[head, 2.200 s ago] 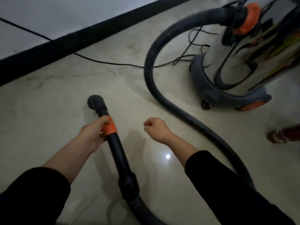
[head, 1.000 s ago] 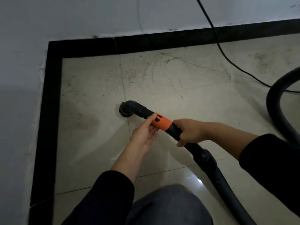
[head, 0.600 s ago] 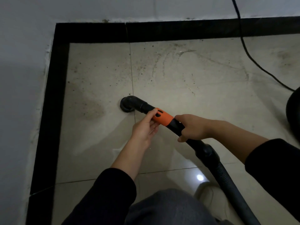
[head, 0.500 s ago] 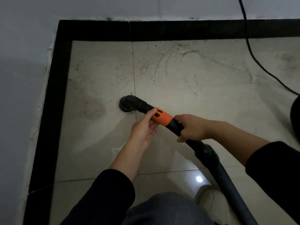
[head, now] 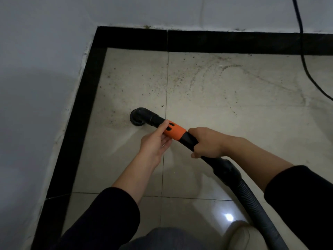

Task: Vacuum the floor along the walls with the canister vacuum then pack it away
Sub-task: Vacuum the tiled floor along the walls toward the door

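wand (head: pixel 189 141) looks stiff, light plastic; hose (head: pixel 252 201) likely flexes and drags. right grip (head: pixel 207 143) is clamped round the wand, left grip (head: pixel 155 143) pinches the orange collar (head: pixel 175 131).

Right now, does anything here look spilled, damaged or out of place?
Yes: dark grit and swirled streaks litter the tiles beyond the nozzle, toward the back wall. A cord trails across them at right.
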